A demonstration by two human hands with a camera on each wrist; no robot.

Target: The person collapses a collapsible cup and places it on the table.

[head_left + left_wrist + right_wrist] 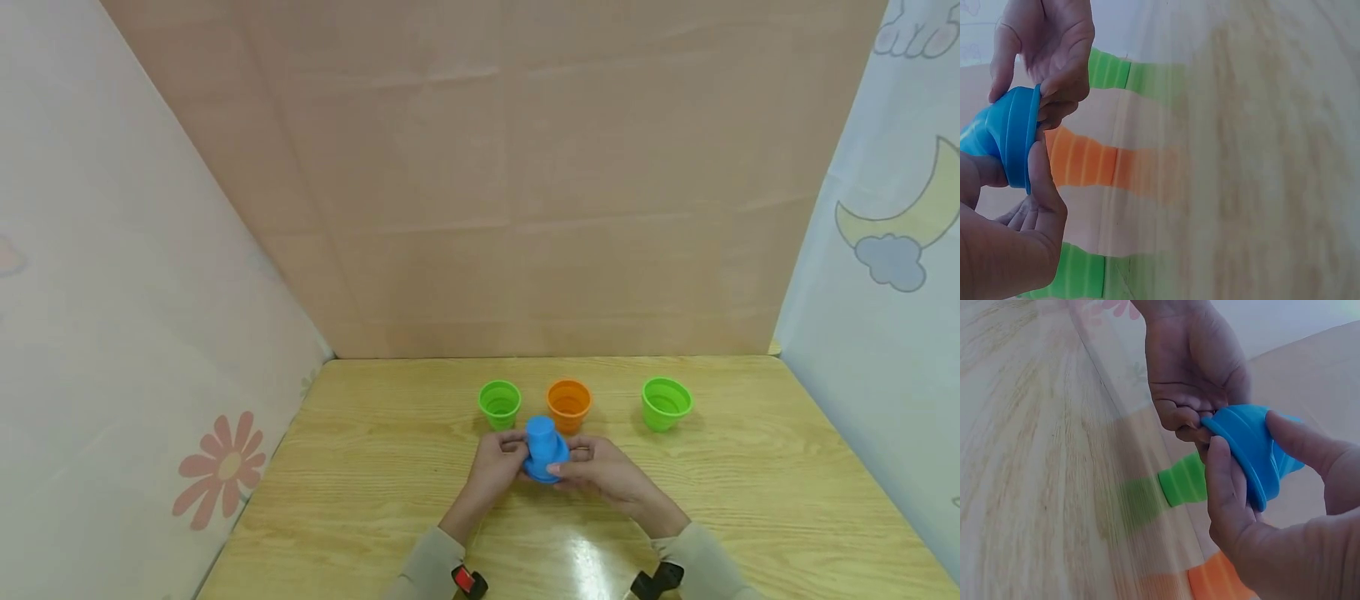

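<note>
Beige sleeves (pixel 431 560) come in nearest, w/ dark straps (pixel 657 581) at both wrists. Just past them, two hands meet on one thing: a blue collapsible cup (pixel 546 454), upside down, narrow base up, wide rim facing the tabletop (pixel 360 467), held clear of the wood. L hand (pixel 495 458) pinches one side, thumb on the wall, index at the rim. R hand (pixel 603 471) grips opp. side, thumb on the wall, other fingers round the rim. Narrow grip both sides, cup btwn them; its wall's folded unevenly, too!

Farther back, three ribbed cups in a row, all mouth up: L green cup (pixel 499 403), orange cup (pixel 569 404) near it in the mid., R green cup (pixel 667 404) standing more apart. Behind 'em, a creased tan backdrop (pixel 510 183); side panels in white, L one w/ a pink flower (pixel 225 467), R one w/ a yellow moon (pixel 911 208).
</note>
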